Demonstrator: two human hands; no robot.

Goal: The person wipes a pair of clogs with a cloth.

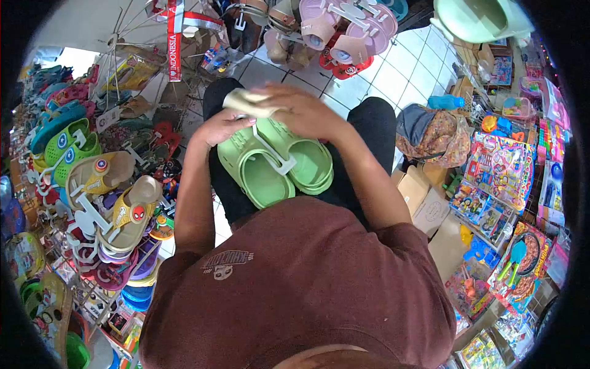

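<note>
- Nearest, a person's maroon T-shirt (301, 277) with a small printed logo, seen from above.
- On the lap, over black trousers (376, 126), a pair of pale green clogs (263, 179) side by side, toes pointing away, rounded heel openings facing the person. They look smooth and matte, with small slots in the toe tops; a white plastic hanger (284, 165) runs between them.
- At the toe end, the left hand (222, 128) has a narrow grip, thumb by the hanger's upper end. The right hand (304, 114) has its grip on a cream cloth (251, 103), above the toes; both are blurred.
- To the left, crowded footwear, including bright green clogs (74, 147) with shield emblems; to the right, packaged toys (501, 166).
- Farthest, white floor tiles (350, 92) and pink sandals (367, 38).
</note>
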